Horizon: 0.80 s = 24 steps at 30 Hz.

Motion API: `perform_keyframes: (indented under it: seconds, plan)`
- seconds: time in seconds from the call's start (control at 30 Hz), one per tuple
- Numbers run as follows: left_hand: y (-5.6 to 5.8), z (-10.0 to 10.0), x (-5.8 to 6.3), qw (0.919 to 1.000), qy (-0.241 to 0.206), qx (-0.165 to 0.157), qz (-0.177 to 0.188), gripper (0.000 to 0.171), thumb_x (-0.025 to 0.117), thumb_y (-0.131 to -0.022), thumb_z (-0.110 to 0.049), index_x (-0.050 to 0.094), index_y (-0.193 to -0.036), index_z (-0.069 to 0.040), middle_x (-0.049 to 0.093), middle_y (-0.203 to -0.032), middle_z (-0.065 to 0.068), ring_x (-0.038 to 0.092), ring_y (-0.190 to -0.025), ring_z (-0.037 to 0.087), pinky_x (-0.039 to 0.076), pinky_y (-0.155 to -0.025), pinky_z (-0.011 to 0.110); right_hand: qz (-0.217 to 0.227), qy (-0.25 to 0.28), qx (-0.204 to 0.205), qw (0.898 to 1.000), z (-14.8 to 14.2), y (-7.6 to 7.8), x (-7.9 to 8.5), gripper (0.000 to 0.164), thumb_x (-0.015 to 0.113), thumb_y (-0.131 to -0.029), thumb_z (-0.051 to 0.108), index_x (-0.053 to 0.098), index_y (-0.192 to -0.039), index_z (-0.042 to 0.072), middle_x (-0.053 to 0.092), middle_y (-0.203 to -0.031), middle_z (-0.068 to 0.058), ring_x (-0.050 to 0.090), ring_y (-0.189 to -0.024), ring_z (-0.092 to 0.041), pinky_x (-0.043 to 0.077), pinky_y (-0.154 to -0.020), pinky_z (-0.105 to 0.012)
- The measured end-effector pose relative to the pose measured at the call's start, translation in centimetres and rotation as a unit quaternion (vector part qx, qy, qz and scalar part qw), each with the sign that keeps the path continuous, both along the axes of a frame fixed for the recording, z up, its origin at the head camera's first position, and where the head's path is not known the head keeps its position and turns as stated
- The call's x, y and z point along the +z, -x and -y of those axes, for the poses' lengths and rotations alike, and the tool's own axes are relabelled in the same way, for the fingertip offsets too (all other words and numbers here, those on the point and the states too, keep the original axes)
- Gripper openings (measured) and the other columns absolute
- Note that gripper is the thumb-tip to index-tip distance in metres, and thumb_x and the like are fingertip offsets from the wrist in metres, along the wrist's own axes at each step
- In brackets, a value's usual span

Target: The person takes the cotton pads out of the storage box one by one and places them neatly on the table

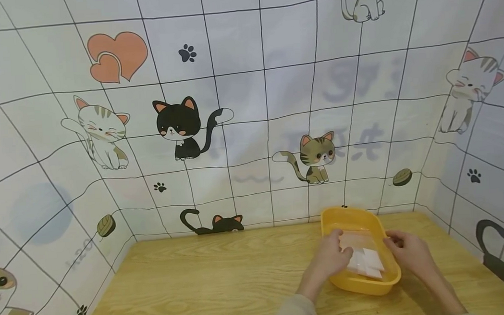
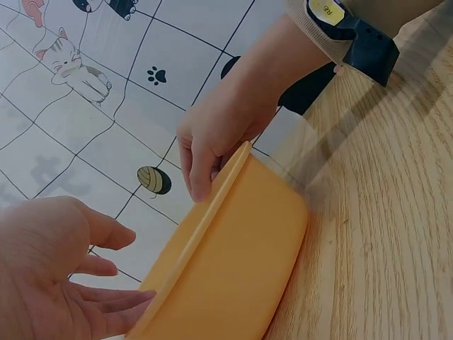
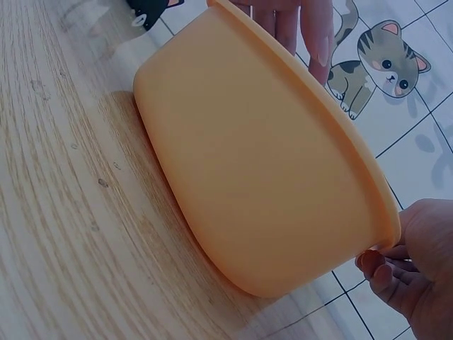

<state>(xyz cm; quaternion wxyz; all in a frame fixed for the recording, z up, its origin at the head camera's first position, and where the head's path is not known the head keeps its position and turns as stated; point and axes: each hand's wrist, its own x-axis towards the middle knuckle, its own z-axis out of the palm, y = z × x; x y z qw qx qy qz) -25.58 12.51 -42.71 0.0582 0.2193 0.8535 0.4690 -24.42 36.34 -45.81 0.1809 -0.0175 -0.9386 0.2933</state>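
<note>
A yellow plastic basin sits on the wooden table. White flat packets and a pale pinkish flat piece lie inside it. My left hand reaches over the basin's left rim, fingers extended into it. The left wrist view shows that hand with its thumb apart from the fingers, which dip behind the rim. At the opposite side, my right hand pinches the right rim. In the right wrist view, the right hand's fingers are curled at the rim. What the left fingertips touch is hidden.
A wood-grain tabletop extends left of the basin. Behind and on both sides stands a white gridded cloth printed with cats, close behind the basin. A dark band with a device is on the right wrist.
</note>
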Motion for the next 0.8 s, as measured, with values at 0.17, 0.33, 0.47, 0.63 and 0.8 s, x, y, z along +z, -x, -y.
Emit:
perform_keyframes:
  seconds: [0.17, 0.33, 0.47, 0.63, 0.8]
  plan:
    - [-0.2, -0.6, 0.0, 0.9995, 0.025, 0.011, 0.013, 0.052, 0.065, -0.097, -0.023, 0.049, -0.144, -0.010, 0.059, -0.136, 0.009, 0.058, -0.114, 0.013, 0.050, -0.092, 0.031, 0.009, 0.001, -0.002, 1.000, -0.1, 0.1, -0.2, 0.037, 0.064, -0.099, 0.015, 0.062, -0.117, -0.017, 0.070, -0.090, -0.017, 0.063, -0.078, -0.023, 0.048, -0.060, -0.027]
    - [-0.3, -1.2, -0.2, 0.9987, 0.029, 0.024, 0.034, 0.058, 0.066, -0.096, -0.024, 0.044, -0.148, -0.010, 0.055, -0.143, 0.010, 0.054, -0.127, 0.019, 0.047, -0.102, 0.036, 0.013, -0.001, -0.003, 1.000, -0.3, 0.1, -0.3, 0.039, 0.063, -0.099, 0.016, 0.062, -0.118, -0.017, 0.070, -0.091, -0.017, 0.064, -0.079, -0.023, 0.048, -0.061, -0.028]
    - [-0.2, -1.6, -0.3, 0.9975, 0.021, 0.035, 0.057, 0.063, 0.067, -0.094, -0.023, 0.041, -0.149, -0.008, 0.053, -0.145, 0.013, 0.052, -0.130, 0.022, 0.045, -0.106, 0.038, 0.011, 0.000, -0.003, 1.000, -0.3, 0.0, -0.4, 0.038, 0.064, -0.099, 0.015, 0.062, -0.118, -0.017, 0.070, -0.091, -0.017, 0.064, -0.079, -0.023, 0.048, -0.061, -0.027]
    - [-0.4, -2.2, -0.3, 0.9953, 0.015, 0.050, 0.082, 0.067, 0.067, -0.092, -0.021, 0.039, -0.150, -0.005, 0.053, -0.143, 0.018, 0.053, -0.128, 0.022, 0.044, -0.106, 0.039, 0.010, -0.001, -0.003, 1.000, -0.4, -0.1, -0.4, 0.037, 0.064, -0.098, 0.014, 0.061, -0.118, -0.018, 0.070, -0.091, -0.017, 0.064, -0.078, -0.023, 0.049, -0.061, -0.026]
    - [-0.4, -2.6, -0.1, 0.9934, 0.014, 0.065, 0.094, 0.070, 0.067, -0.090, -0.020, 0.037, -0.151, -0.002, 0.058, -0.134, 0.021, 0.058, -0.105, 0.023, 0.049, -0.091, 0.037, 0.020, -0.002, -0.003, 1.000, -0.6, -0.1, -0.3, 0.039, 0.063, -0.099, 0.015, 0.060, -0.119, -0.018, 0.070, -0.093, -0.019, 0.065, -0.080, -0.025, 0.049, -0.061, -0.027]
